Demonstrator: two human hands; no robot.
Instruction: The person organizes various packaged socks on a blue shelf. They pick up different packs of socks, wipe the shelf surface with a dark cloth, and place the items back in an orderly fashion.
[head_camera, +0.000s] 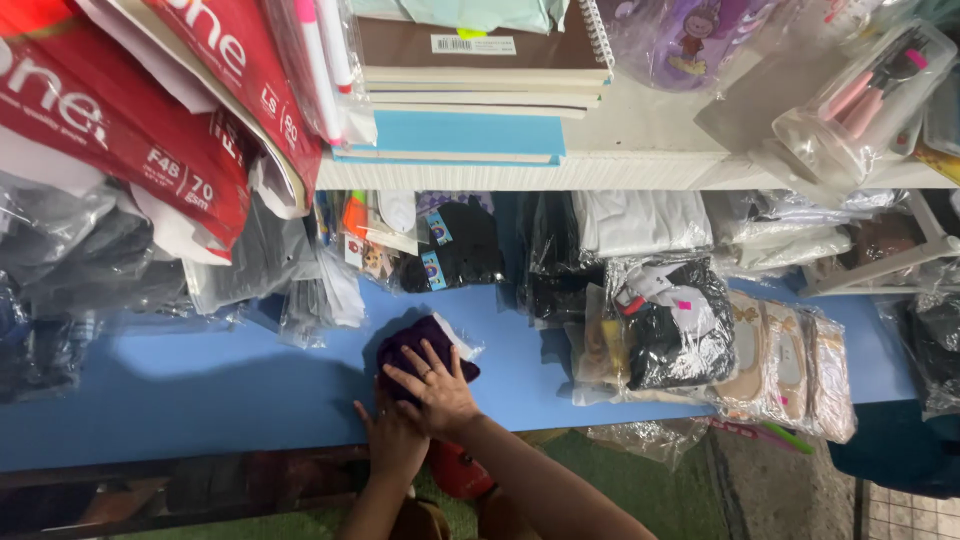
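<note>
Across the blue surface (200, 390), near its front edge: dark purple garment (415, 345) half in a clear bag (462, 340). Right hand (437, 392) flat on top, fingers (405, 362) spread, clamping nothing. Left hand (392, 435) sits partly under the right at the garment's near edge; its fingers look splayed. Garment extends away from both. Bagged slippers (790, 370) lie right of it, socks (450, 245) behind.

blue shelf (200, 390) in my feed | dark purple packet (415, 345) mid-front | bagged socks (690, 335) right | black bagged stuff (60, 280) left
</note>
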